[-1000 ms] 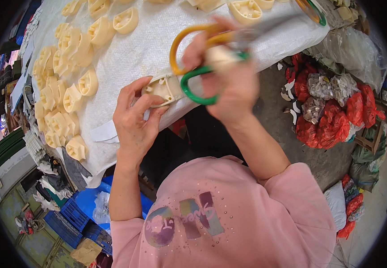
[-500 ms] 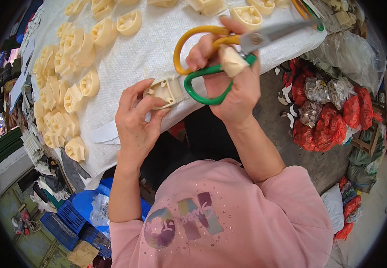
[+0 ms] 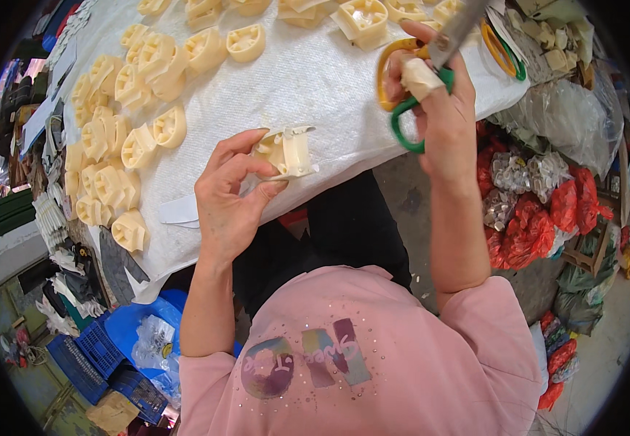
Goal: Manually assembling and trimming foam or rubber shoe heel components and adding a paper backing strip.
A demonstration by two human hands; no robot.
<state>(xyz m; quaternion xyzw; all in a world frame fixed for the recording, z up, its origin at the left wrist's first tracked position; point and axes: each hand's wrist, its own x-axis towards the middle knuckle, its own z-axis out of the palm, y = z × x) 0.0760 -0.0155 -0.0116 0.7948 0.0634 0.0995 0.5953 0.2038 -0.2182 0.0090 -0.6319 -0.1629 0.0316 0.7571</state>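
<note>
Between the thumb and fingers of my left hand point(image 3: 229, 192) is a cream moulded plastic piece point(image 3: 297, 154), hollow with raised walls inside. It is held just above the near edge of the white-covered table. My right hand point(image 3: 446, 127) is off to the right, apart from the piece. It grips scissors point(image 3: 396, 125) with one yellow and one green handle loop, the blades pointing up and away. A beige wrap covers one digit of that hand.
Many similar cream pieces point(image 3: 156, 69) lie at the left and far side of the white table cover point(image 3: 329, 80). Another yellow and green handle pair point(image 3: 523, 70) rests at its right edge. Red bags point(image 3: 529, 225) sit at right; blue crates point(image 3: 78, 367) stand lower left.
My right hand has moved the scissors rightward, away from the cream piece. My left hand still holds the piece, now tilted so that its side wall shows more.
</note>
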